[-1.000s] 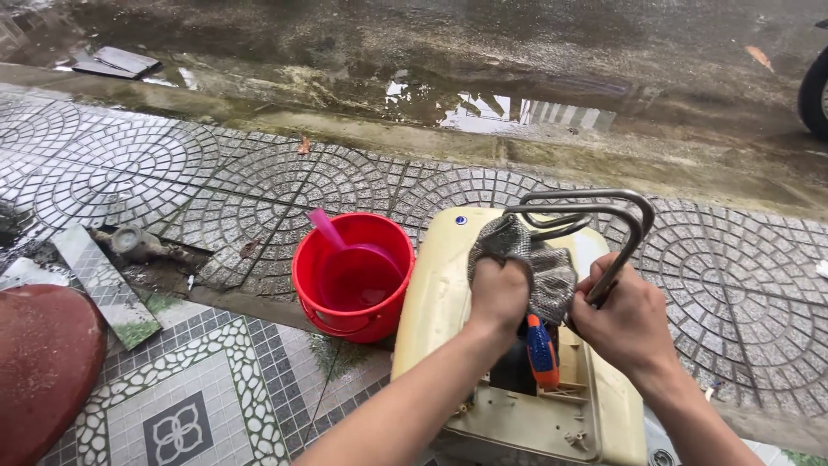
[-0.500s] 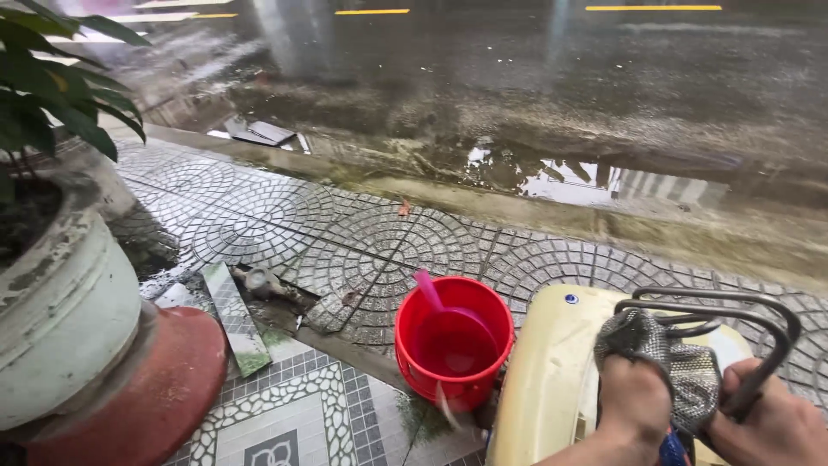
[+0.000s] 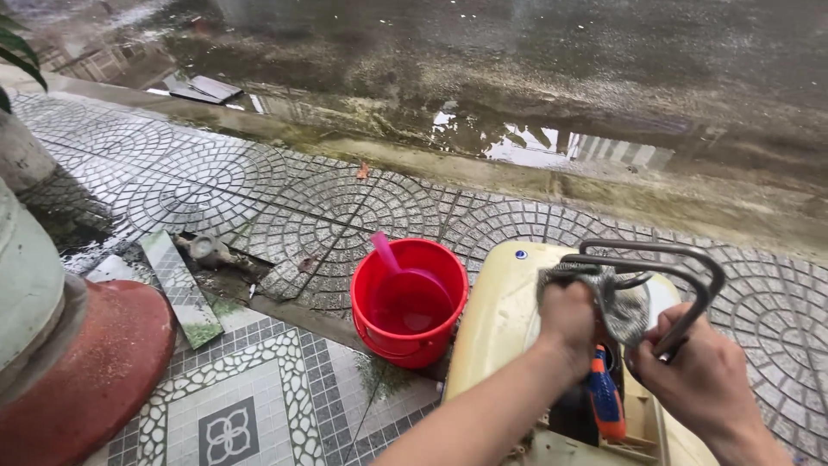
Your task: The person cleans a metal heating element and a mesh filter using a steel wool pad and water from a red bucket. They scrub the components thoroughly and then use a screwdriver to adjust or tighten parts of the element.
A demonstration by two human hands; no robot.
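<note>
Both hands now higher in view: left grip (image 3: pixel 569 321) clenched on grey rag (image 3: pixel 623 311), right grip (image 3: pixel 694 380) closed round metal handle (image 3: pixel 690 285).

1. no screens or signs show anywhere in the view.
2. no clear packages either; the flat grey sheets (image 3: pixel 200 87) lying at the wet road's edge, upper left, may be flattened cardboard, too blurred to tell.
3. a small round blue sticker (image 3: pixel 520 255) sits on the cream machine casing (image 3: pixel 492 336), near its far edge.
</note>
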